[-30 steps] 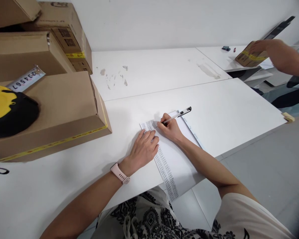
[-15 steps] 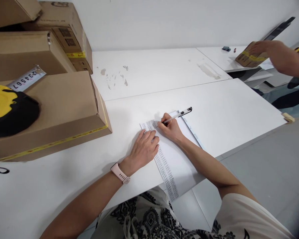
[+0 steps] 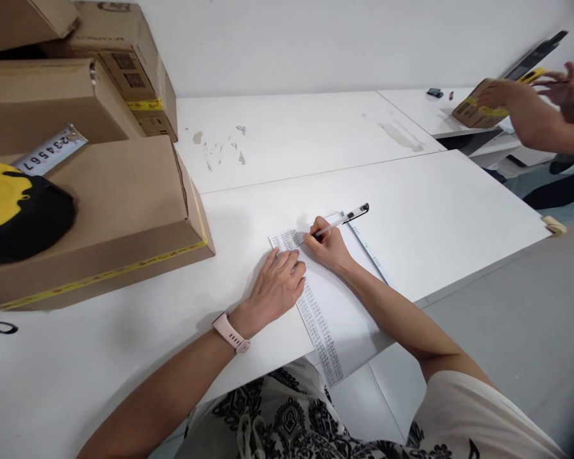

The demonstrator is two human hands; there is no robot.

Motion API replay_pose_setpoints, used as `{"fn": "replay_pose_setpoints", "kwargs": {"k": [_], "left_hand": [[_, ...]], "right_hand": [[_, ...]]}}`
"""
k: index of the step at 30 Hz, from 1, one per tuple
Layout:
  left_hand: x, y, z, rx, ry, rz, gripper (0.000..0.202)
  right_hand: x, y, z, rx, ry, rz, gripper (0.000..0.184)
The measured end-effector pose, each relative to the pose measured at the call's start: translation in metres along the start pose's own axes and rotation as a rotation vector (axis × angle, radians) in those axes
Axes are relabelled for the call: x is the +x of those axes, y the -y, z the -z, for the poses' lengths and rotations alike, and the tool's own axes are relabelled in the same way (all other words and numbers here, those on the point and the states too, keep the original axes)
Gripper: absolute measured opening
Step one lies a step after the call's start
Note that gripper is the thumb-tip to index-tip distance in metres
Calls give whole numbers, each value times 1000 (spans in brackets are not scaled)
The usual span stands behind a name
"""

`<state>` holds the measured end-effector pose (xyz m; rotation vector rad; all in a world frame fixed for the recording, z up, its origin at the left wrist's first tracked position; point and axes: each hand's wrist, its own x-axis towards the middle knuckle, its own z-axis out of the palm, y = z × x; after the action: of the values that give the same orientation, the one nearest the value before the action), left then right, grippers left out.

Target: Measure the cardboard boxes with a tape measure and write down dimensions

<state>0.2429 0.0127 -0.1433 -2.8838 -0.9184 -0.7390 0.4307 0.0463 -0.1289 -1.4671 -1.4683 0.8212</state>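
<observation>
A printed sheet of paper (image 3: 332, 319) with columns of small figures lies on the white table (image 3: 435, 210) and hangs over its near edge. My left hand (image 3: 275, 287), with a pink watch at the wrist, lies flat on the sheet's left side, fingers loosely together. My right hand (image 3: 329, 247) grips a pen (image 3: 345, 219) in a writing hold, its tip on the top of the printed column.
Cardboard boxes (image 3: 105, 210) are stacked at the left, with a yellow and black tape measure (image 3: 19, 210) on the lowest one. At the far right another person's arms (image 3: 536, 115) handle a small cardboard box (image 3: 478, 111) on a second table.
My hands and the pen have barely moved. The other person at the far right has raised a second hand into view near the small box.
</observation>
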Motion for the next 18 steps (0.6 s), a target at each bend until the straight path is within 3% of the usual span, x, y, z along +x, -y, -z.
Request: {"fn": "replay_pose_setpoints", "kwargs": {"k": [9, 14, 18], "left_hand": [[0, 0, 0, -26, 20, 12, 19], [-1, 2, 0, 0, 16, -2, 19], [0, 1, -1, -43, 22, 26, 17]], "right_hand": [[2, -5, 0, 5, -73, 18, 28], [7, -16, 9, -222, -95, 224, 12], [11, -25, 14, -432, 0, 372, 33]]}}
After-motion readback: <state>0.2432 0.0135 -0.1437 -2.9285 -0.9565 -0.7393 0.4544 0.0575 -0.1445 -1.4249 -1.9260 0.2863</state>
